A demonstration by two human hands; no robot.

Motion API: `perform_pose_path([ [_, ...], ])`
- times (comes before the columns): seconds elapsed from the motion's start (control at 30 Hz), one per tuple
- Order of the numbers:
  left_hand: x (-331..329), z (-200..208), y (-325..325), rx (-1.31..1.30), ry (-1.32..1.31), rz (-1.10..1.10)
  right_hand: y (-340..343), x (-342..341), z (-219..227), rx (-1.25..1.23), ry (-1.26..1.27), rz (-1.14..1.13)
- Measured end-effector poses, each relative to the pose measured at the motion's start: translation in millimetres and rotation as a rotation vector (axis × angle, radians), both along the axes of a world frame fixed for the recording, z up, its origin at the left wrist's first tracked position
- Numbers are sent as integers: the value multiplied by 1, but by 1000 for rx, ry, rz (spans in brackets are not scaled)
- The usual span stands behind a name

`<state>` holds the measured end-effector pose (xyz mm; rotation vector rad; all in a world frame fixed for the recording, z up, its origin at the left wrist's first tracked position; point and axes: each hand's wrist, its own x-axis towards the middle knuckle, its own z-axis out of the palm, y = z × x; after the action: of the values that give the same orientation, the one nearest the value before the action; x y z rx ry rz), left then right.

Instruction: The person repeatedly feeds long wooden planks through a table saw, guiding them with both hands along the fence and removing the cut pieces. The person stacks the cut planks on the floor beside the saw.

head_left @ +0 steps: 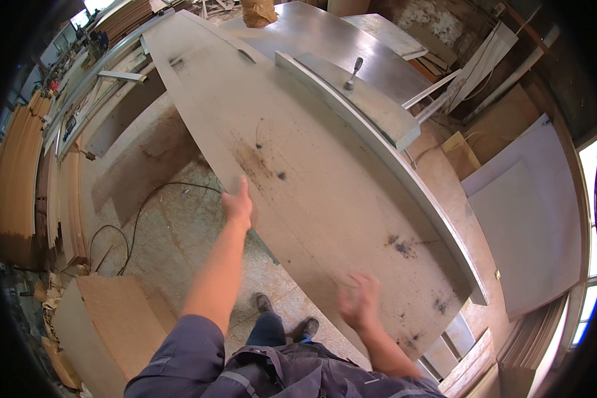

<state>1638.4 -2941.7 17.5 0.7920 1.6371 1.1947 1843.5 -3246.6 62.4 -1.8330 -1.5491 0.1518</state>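
A long beige tabletop point(312, 172) with dark stains runs from the far left to the near right. At its left edge is my left hand point(237, 204), with one digit stretched upward. The other fingers of that hand are hidden, so its grip on the edge cannot be made out. Over the near part of the top, close to the front edge, my right hand point(360, 300) is open, its fingers apart and blurred by motion. Nothing shows in it. Along the far right side of the top stands a long pale rail point(404, 169).
Behind the rail sits a block with an upright lever point(353, 74), and farther back a shiny metal surface point(312, 30) bearing a brown bag point(259, 12). Large pale panels point(530, 219) lean at right. Wood stacks point(21, 172) stand left. A black cable point(136, 229) crosses the floor.
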Motion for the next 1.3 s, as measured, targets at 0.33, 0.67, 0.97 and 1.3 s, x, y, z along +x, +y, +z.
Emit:
perform_pose_path([
  [0.33, 6, -1, -5, 63, 53, -2, -292, 153, -16, -898, 44, -649],
  [0.67, 7, -14, 1, -32, 283, 66, -286, 163, -28, -800, 139, -624],
  [0.97, 112, -2, -227, -11, 198, -23, -288, 174, -30, -721, 190, -580],
  [1.3, 157, 3, -321, -141, 153, -44, -289, 183, -33, -725, 194, -469],
])
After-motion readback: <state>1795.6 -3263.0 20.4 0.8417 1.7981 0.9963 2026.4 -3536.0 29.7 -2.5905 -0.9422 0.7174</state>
